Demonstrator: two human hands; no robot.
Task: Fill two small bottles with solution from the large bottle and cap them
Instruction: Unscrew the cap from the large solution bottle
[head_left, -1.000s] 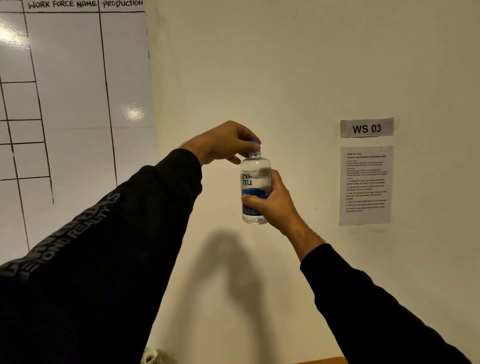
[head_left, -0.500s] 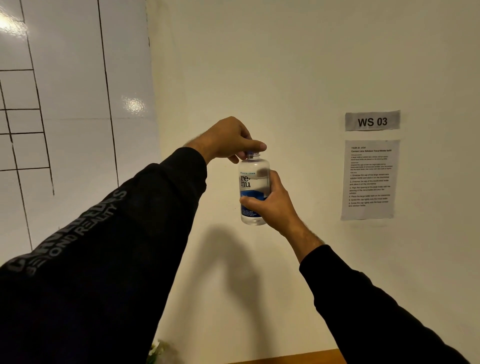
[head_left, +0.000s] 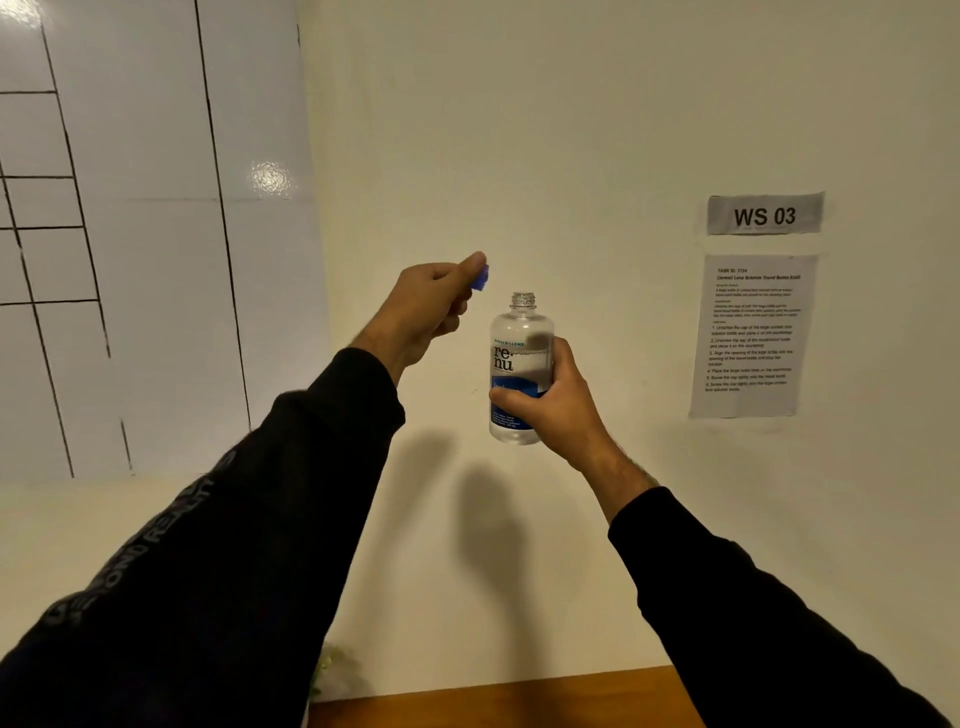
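Observation:
The large clear bottle (head_left: 519, 364) with a white and blue label is held upright in the air in front of the wall, its threaded neck uncovered. My right hand (head_left: 556, 405) grips its lower half. My left hand (head_left: 431, 306) is up and to the left of the neck, pinching the small blue cap (head_left: 481, 278) between thumb and fingers, clear of the bottle. No small bottles are in view.
A cream wall fills the view, with a "WS 03" sign (head_left: 763, 214) and a printed instruction sheet (head_left: 750, 335) at right. A whiteboard grid (head_left: 130, 234) covers the left wall. A strip of wooden counter (head_left: 493, 701) shows at the bottom edge.
My left hand was on the cap atop the bottle; now it has lifted the cap off and moved left, leaving the neck open. The camera has tilted down slightly.

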